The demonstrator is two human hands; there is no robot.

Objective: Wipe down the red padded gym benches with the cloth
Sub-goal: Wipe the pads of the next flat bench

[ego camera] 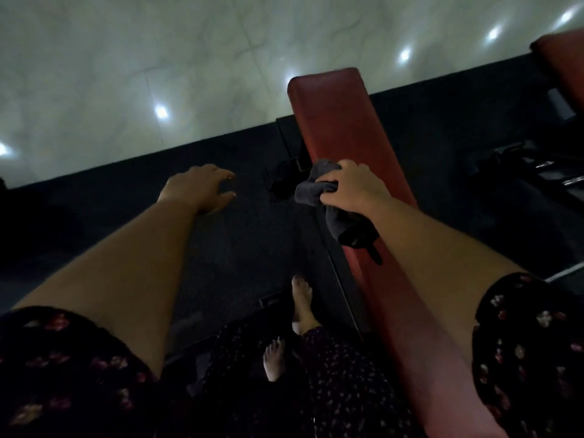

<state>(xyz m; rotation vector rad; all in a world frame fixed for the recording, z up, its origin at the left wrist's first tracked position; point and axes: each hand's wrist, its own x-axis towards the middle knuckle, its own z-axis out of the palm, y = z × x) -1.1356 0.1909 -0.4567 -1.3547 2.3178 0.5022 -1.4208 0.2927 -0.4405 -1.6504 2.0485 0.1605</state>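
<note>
Marble-look floor (158, 58): pale, glossy tiles across the far half of the view, with round reflections of ceiling lights scattered over them.

Rubber mat (237, 232): black, textured, meeting the pale floor in a straight edge; the benches stand on it. The room is dim (detail on the mat is hard to read).

Red bench (341, 131): long padded top, matte, worn-looking vinyl, running from the lower right up towards the middle; its far end reaches over the edge of the pale floor. A dark frame part shows beneath its left side.

Second red bench (565, 58): only a corner in view, upper right, well apart from the first.

Metal equipment (537, 172): dark, with bright bars, right of the main bench; kind cannot be told.

Floral sleeves (531, 343): dark, short, on both arms.

Bare feet (301, 298): on the mat, left of the bench.

Right hand (354, 188): fingers curled over the bunched cloth, pressing it on the bench's left edge, about mid-length.

Left hand (202, 188): fingers loosely spread, holding nothing, above the mat, apart from the bench.

Cloth (316, 191): dark grey, crumpled, part overhanging the pad's edge, a tail trailing nearer along the pad.
</note>
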